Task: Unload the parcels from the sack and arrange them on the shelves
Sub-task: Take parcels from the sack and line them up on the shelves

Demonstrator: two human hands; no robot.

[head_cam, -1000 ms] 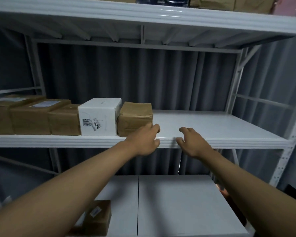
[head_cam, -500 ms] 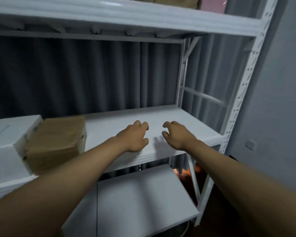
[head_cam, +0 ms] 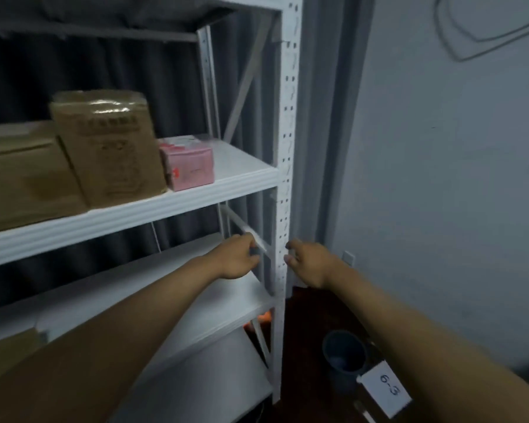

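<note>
Swung right since 0.5 s ago: both hands off the shelf edge, now out by rack's front-right upright [head_cam: 284, 166]; white box gone from view.

Nearest: 2 bare forearms reaching fwd. Left hand [head_cam: 235, 257] over middle shelf [head_cam: 196, 303], fingers loosely curled, grasping nothing. Right hand [head_cam: 310, 262] just right of upright, fingers relaxed, also grasping nothing.

Low right on floor: 1 grey bucket [head_cam: 344, 358], 1 white tag [head_cam: 385, 389] marked "6-3" beside it.

Further: upper shelf [head_cam: 141, 212] w/ 3 parcels in a row, touching – 1 low brown carton [head_cam: 22, 178] at left, 1 tall brown parcel [head_cam: 110, 148] upright in middle, 1 small pink box [head_cam: 190, 164] at right. 1 more brown parcel corner [head_cam: 9, 352] at far left on middle shelf, blurred.

Back: dark curtain [head_cam: 119, 65], grey wall [head_cam: 440, 178]. Sack not in view.
</note>
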